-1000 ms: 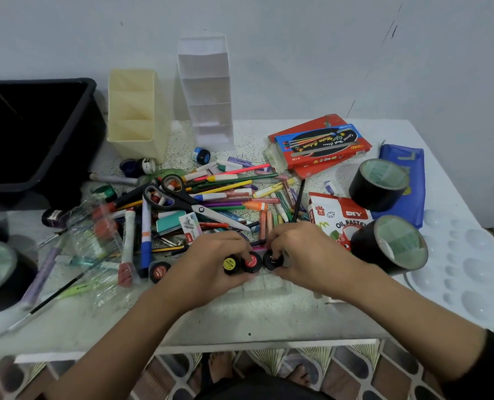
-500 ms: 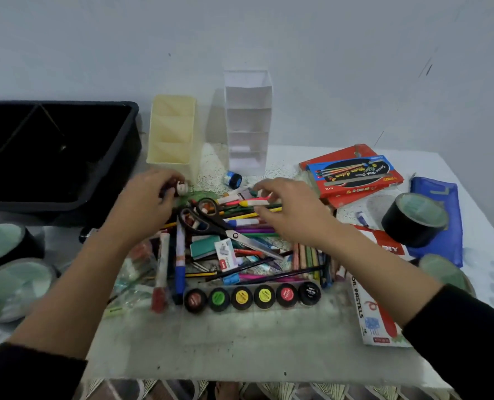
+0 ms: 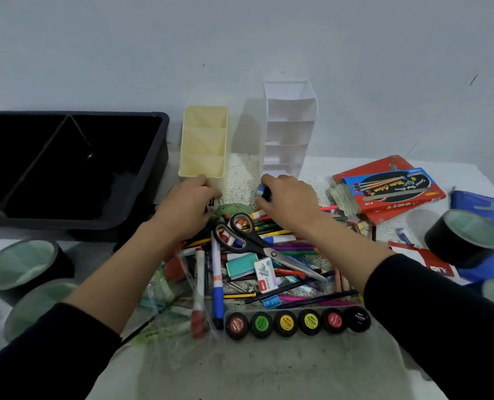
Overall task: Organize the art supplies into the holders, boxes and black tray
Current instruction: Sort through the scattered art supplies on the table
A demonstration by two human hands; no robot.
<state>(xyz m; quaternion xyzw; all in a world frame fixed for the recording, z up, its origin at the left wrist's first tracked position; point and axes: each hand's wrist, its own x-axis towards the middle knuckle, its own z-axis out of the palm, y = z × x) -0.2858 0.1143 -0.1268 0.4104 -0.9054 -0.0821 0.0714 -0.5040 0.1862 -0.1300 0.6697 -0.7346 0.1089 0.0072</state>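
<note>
While your right hand (image 3: 289, 203) pinches a small blue-capped round paint pot (image 3: 261, 192) just in front of the white tiered plastic holder (image 3: 289, 125), your left hand (image 3: 186, 206) curls its fingers over a small dark, white-ended item (image 3: 211, 204) beside the cream three-compartment plastic holder (image 3: 204, 140). Both forearms cross the loose pile, so a hurried lift may snag the black-handled scissors (image 3: 257, 243) or scatter pens. "DIY" reads on the red-and-white box (image 3: 430, 265); the small staple box (image 3: 264, 277) label is too blurred.
</note>
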